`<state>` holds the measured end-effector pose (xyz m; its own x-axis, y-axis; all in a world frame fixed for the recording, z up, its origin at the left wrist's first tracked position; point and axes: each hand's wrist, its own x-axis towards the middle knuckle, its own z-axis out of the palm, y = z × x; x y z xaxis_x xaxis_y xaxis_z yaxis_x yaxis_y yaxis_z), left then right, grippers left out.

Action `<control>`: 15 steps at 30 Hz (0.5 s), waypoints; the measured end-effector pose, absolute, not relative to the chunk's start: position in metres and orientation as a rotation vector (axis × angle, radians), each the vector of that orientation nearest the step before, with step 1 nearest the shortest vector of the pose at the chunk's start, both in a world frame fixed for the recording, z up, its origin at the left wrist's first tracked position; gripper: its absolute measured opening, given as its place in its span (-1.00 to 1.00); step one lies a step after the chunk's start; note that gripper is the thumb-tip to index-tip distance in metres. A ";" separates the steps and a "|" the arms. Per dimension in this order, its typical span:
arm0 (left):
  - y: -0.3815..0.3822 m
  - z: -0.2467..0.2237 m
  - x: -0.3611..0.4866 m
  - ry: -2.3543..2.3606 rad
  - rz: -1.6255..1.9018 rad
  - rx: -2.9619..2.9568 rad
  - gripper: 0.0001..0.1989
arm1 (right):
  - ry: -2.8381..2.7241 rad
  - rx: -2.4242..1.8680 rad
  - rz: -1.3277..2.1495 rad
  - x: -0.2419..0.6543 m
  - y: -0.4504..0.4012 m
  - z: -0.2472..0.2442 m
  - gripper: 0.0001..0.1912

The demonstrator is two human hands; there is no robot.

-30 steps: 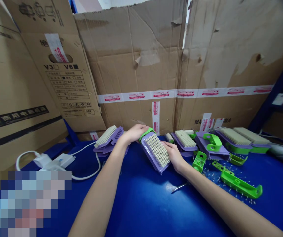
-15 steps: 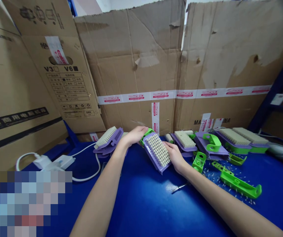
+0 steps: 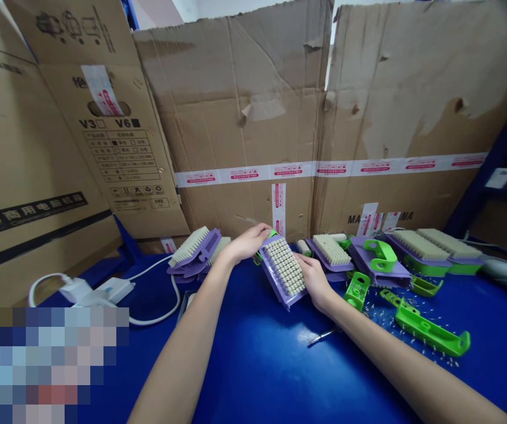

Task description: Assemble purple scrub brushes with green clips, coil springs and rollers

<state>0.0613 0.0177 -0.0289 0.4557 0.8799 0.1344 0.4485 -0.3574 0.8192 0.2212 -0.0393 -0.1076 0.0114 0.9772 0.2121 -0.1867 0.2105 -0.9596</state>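
A person's two hands hold a purple brush (image 3: 284, 268) over a blue bench (image 3: 253, 371), its pale bristles facing the camera. The left hand (image 3: 249, 241) grips the green piece (image 3: 273, 233) at the far end; the right hand (image 3: 314, 277) clasps the right edge. A long green bracket (image 3: 432, 333) lies to the right.

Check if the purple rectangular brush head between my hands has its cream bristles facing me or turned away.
Facing you: cream bristle tufts show across the purple rectangular brush head between your left hand and right hand.
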 end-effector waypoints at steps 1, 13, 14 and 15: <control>0.017 -0.029 0.061 1.116 0.748 1.975 -0.73 | -1.190 -0.922 1.116 0.221 -0.039 -0.109 -0.51; 0.016 -0.027 0.058 0.948 0.710 1.933 -0.66 | -1.472 -0.939 0.832 0.222 -0.035 -0.107 -0.46; 0.016 -0.026 0.059 0.933 0.752 1.942 -0.65 | -1.523 -0.977 0.723 0.223 -0.036 -0.106 -0.48; 0.016 -0.025 0.060 0.922 0.790 1.953 -0.64 | -1.575 -1.018 0.597 0.224 -0.037 -0.104 -0.49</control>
<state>0.0595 0.0159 -0.0253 0.5355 0.8237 0.1866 0.3112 -0.3978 0.8631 0.2238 -0.0371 -0.1040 -0.0157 0.8535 0.5208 0.2944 0.5017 -0.8134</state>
